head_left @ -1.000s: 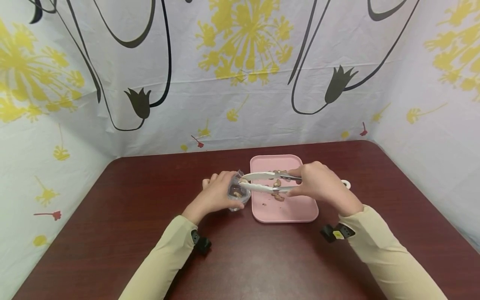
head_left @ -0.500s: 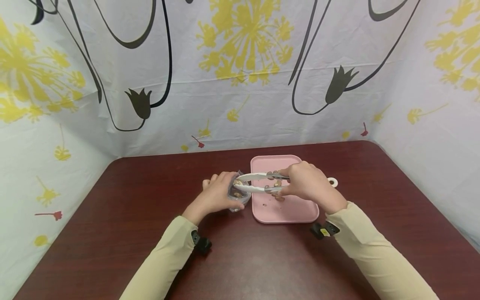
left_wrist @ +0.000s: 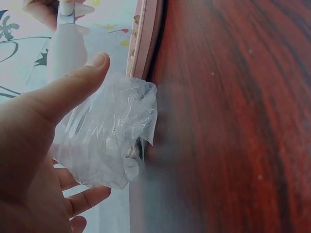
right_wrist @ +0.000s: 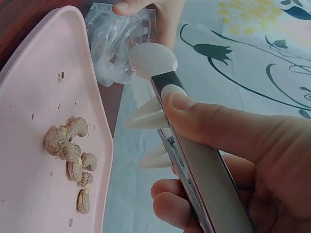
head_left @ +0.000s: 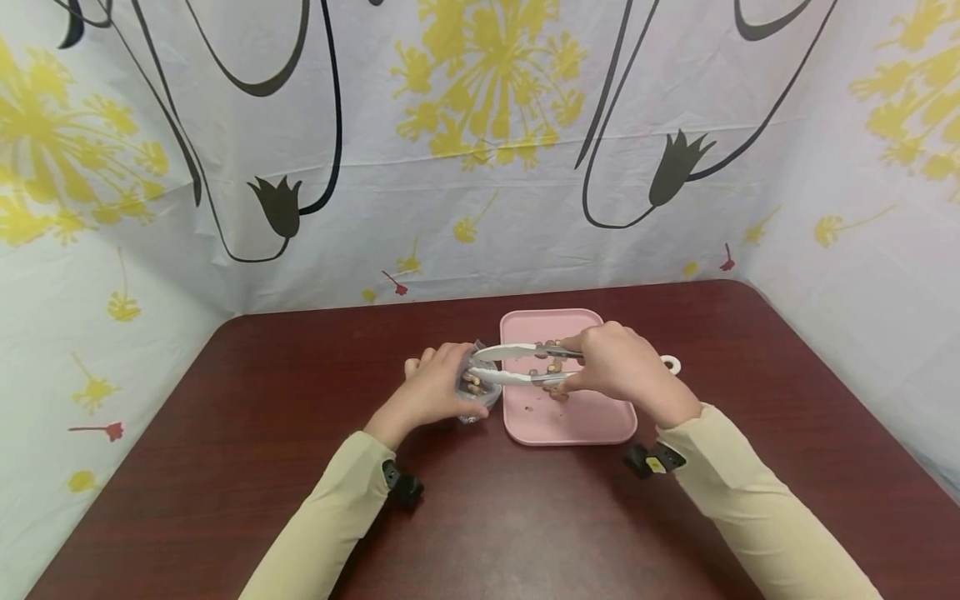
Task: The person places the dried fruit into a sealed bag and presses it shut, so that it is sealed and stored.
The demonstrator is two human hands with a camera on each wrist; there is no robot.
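Observation:
My left hand [head_left: 431, 390] grips a clear plastic bag [left_wrist: 114, 131], its thumb on one side and fingers on the other. The bag's mouth faces the tongs, and a few brown pieces that look like unshelled peanuts [head_left: 473, 383] show inside. In my right hand [head_left: 618, 367] is a pair of metal tongs with white tips [head_left: 504, 377], pinched between thumb and fingers. Its tips stand apart over the bag's mouth, with no piece visible between them. Several more peanut-like pieces [right_wrist: 73, 151] lie on the pink tray [right_wrist: 29, 194], partly under the tongs in the head view.
Small brown crumbs [right_wrist: 60, 77] are scattered on the tray. The tray sits right beside the bag on a dark red-brown wooden table [head_left: 480, 517]. A white patterned cloth [head_left: 360, 167] hangs behind the table and along both sides.
The right hand has moved left with the tongs, then slightly back. A piece held in the tips earlier has been let go, and the pieces in the bag show more plainly.

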